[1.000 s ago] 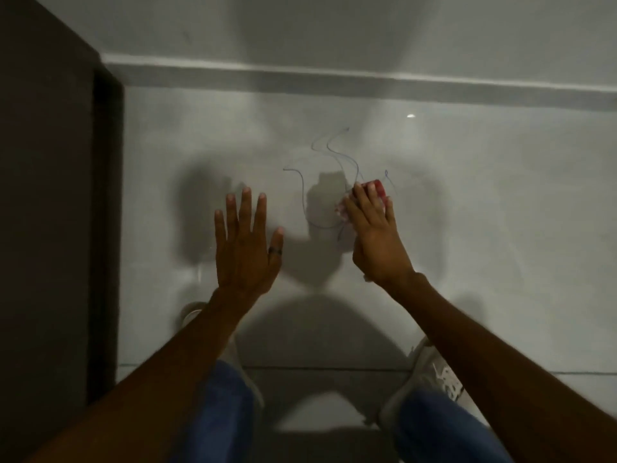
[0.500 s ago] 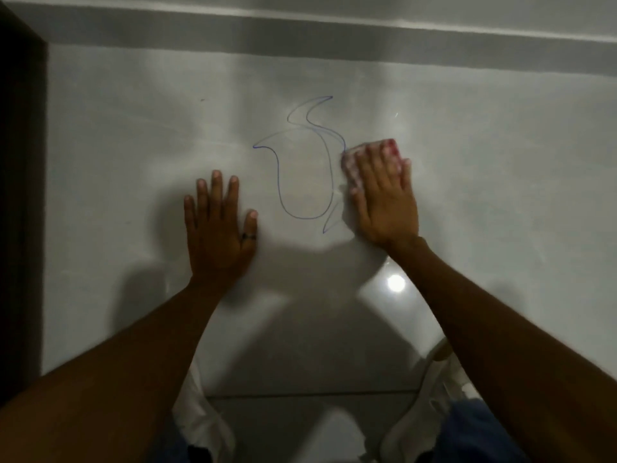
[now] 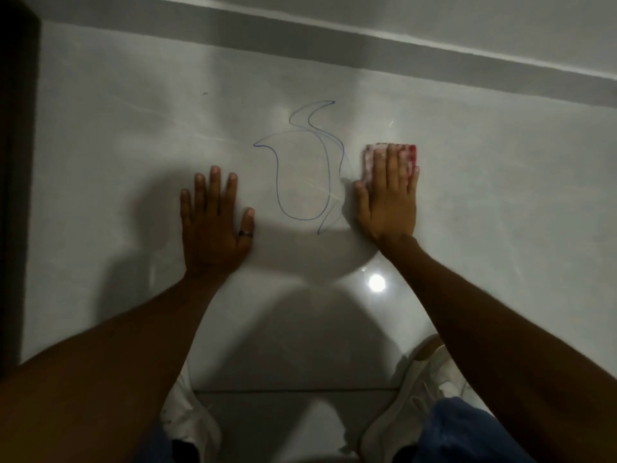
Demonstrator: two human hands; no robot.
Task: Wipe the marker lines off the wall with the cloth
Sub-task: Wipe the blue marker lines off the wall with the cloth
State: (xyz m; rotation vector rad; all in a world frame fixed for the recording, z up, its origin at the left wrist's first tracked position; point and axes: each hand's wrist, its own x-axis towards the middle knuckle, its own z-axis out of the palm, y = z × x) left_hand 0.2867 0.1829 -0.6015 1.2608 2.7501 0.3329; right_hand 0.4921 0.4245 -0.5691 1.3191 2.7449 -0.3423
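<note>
Blue marker lines (image 3: pixel 302 168) curl across the glossy pale wall (image 3: pixel 500 195) in the middle of the view. My right hand (image 3: pixel 389 198) lies flat just right of them, pressing a folded red-and-white cloth (image 3: pixel 369 158) against the wall; most of the cloth is hidden under my fingers. My left hand (image 3: pixel 217 222) rests flat on the wall left of the lines, fingers spread, a dark ring on the thumb, holding nothing.
A dark door frame (image 3: pixel 16 162) runs down the left edge. A grey ledge (image 3: pixel 367 45) crosses the top. My white shoes (image 3: pixel 417 396) and blue jeans (image 3: pixel 467 432) show at the bottom, on the floor tiles. A bright light reflection (image 3: pixel 376 283) sits under my right wrist.
My right hand has slid the cloth a little to the right, off the lines. The view has come closer to the wall. My left hand stays flat.
</note>
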